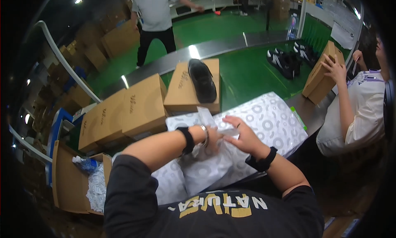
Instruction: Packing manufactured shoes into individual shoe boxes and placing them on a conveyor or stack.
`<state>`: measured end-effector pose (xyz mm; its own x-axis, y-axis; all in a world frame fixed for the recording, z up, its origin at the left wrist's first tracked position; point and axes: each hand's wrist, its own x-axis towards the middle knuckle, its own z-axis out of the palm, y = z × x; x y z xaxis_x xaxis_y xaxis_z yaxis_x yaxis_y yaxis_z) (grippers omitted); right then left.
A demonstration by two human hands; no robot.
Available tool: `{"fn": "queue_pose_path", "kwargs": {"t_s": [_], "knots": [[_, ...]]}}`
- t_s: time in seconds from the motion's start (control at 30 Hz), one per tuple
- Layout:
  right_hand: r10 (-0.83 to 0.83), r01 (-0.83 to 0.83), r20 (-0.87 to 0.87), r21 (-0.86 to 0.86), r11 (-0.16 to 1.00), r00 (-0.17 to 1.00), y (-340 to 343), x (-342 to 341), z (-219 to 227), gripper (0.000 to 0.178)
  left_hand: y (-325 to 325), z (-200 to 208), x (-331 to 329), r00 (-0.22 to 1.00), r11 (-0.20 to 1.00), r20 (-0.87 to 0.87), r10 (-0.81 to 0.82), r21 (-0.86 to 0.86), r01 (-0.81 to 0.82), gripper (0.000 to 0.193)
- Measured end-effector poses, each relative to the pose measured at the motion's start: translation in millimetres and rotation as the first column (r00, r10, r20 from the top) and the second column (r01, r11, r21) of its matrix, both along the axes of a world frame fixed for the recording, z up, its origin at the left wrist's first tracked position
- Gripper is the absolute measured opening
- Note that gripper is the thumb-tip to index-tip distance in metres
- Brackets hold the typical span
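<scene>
They're seemingly arranging patterned paper (pixel 270 120), right hand (pixel 247 138) spread, left hand (pixel 212 139) too blurred to tell; it calls for gentleness.

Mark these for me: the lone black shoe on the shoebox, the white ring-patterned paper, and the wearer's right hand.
Black shoe (pixel 202 82): head view, middle of its length.
White ring-patterned paper (pixel 268 118): head view, flat area right of the hands.
Right hand (pixel 247 138): head view, middle of the hand.

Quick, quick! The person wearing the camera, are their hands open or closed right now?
Left hand: blurred over the grey-patterned white paper; can't tell if it's open or closed.
Right hand: open, spread at the same paper.
</scene>
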<state>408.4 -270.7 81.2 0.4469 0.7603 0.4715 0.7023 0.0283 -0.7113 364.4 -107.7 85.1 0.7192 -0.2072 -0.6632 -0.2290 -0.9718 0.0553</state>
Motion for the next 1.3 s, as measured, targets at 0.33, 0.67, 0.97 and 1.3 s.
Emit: {"fn": "queue_pose_path", "kwargs": {"t_s": [0.33,0.67,0.97,1.3], "knots": [[-0.059,0.171,-0.54,0.159,0.972,0.84,7,109,28,0.044,-41,-20,42,0.878,0.908,0.441,-0.184,-0.266,0.324,0.04],[-0.115,0.115,-0.073,0.003,0.993,0.991,169,146,-7,0.053,-72,-64,50,0.768,0.828,0.616,-0.172,-0.331,0.452,0.025],[0.446,-0.194,-0.813,0.402,0.895,0.374,12,150,98,0.03,-70,-39,63,0.934,0.889,0.27,-0.235,-0.329,0.319,0.022],[0.35,-0.172,-0.888,0.311,0.935,0.298,-79,141,86,0.034,-86,-52,80,0.74,0.797,0.459,-0.491,-0.105,0.594,0.028]]}}
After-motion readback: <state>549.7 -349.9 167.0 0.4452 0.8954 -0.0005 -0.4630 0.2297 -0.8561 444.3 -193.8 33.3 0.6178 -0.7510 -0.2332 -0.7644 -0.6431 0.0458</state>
